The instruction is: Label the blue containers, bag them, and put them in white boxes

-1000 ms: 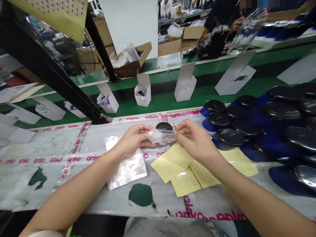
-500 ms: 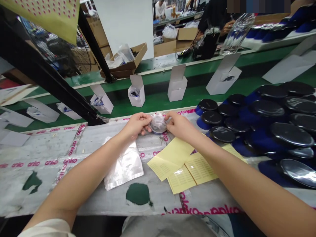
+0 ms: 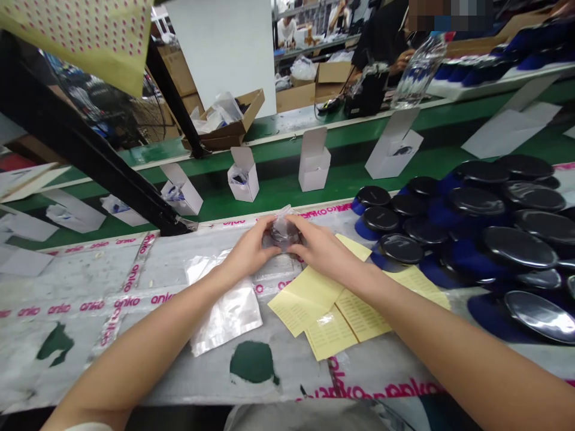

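Near the far edge of the tabletop (image 3: 99,269), a plastic-wrapped round container (image 3: 283,232) is held between the left hand (image 3: 252,248) and the right hand (image 3: 315,242), both partly closed against its opposite sides.

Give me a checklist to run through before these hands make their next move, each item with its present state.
1. Left hand on the plastic-covered item: ok, at its left side.
2. Right hand on it: ok, at its right side.
3. Plastic covering it completely: cannot tell, the fingers hide part.
4. Plastic bags apart from the yellow sheets: ok, a gap shows.
5. Yellow sheets squared up: not ok, they lie askew.
6. White box ahead, flap raised: ok.
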Demonstrator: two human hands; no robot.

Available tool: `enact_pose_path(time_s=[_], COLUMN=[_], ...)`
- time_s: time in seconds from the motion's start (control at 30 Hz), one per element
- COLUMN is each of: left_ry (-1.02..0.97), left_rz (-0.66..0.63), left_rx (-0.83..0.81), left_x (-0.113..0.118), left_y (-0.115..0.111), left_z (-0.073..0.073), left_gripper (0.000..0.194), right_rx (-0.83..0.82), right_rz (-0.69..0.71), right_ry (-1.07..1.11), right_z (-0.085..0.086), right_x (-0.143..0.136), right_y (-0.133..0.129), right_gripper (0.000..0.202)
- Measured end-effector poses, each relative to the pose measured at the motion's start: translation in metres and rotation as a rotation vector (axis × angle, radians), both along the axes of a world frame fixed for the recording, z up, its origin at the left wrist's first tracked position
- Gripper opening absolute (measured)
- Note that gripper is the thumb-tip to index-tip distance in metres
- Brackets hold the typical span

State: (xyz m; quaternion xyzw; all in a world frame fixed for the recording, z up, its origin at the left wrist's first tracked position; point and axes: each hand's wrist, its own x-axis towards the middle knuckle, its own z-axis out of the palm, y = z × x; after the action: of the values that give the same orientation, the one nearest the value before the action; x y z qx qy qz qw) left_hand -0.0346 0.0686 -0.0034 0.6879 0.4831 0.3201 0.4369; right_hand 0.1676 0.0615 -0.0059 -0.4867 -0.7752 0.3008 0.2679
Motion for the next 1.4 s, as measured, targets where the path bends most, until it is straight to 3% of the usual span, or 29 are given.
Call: enact_pose_path(time_s=[0.1, 0.2, 0.33, 0.43, 0.57, 0.7, 0.8, 0.9, 1.0, 1.07, 1.2, 1.3, 1.4], left_ry=[-0.226, -0.368, -0.263, -0.090, 0.056, 0.052, 0.006, -0.120, -0.104, 0.002, 0.170, 0.288, 0.338], left_rz=[0.086, 0.145, 0.067, 0.069, 0.105, 0.054, 0.073, 0.182, 0.276, 0.277, 0.294, 0.314, 0.231], left_rx=[-0.239, -0.470, -0.602, -0.519, -0.315, -0.228, -0.123, -0.004, 0.046, 0.011, -0.030, -0.008, -0.035], left_x=[0.002, 0.002, 0.004, 0.005, -0.001, -0.010, -0.018, -0.033, -0.058, -0.076, -0.104, -0.111, -0.113], left_y=[-0.002, -0.005, -0.007, -0.003, 0.004, 0.004, 0.000, -0.007, -0.018, -0.027, -0.040, -0.045, -0.046], left_z=[0.007, 0.020, 0.027, 0.027, 0.036, 0.050, 0.058, 0.064, 0.066, 0.063, 0.050, 0.042, 0.039], left_gripper=[0.054, 0.032, 0.032, 0.039, 0.012, 0.013, 0.019, 0.023, 0.027, 0.028, 0.027, 0.027, 0.025], right_rx=[-0.069, -0.148, 0.028, 0.066, 0.132, 0.178, 0.194, 0.188, 0.142, 0.135, 0.241, 0.442, 0.490], right_rz=[-0.043, 0.031, -0.014, -0.034, -0.060, 0.108, 0.201, 0.277, 0.346, 0.304, -0.026, -0.300, -0.289], right_ry=[0.093, 0.130, -0.087, -0.168, -0.237, -0.450, -0.536, -0.567, -0.556, -0.535, -0.504, -0.504, -0.640], right_z=[0.005, 0.011, 0.010, 0.011, 0.024, 0.031, 0.030, 0.032, 0.045, 0.060, 0.080, 0.070, 0.051], right_x=[-0.002, -0.003, -0.007, -0.010, -0.013, -0.024, -0.037, -0.044, -0.036, -0.022, 0.006, 0.014, 0.011], right_y=[-0.001, -0.004, 0.004, 0.017, 0.024, 0.020, 0.015, 0.016, 0.031, 0.052, 0.110, 0.143, 0.155], right_gripper=[0.055, 0.065, 0.042, 0.031, 0.037, 0.073, 0.062, 0.070, 0.063, 0.053, 0.055, 0.062, 0.059])
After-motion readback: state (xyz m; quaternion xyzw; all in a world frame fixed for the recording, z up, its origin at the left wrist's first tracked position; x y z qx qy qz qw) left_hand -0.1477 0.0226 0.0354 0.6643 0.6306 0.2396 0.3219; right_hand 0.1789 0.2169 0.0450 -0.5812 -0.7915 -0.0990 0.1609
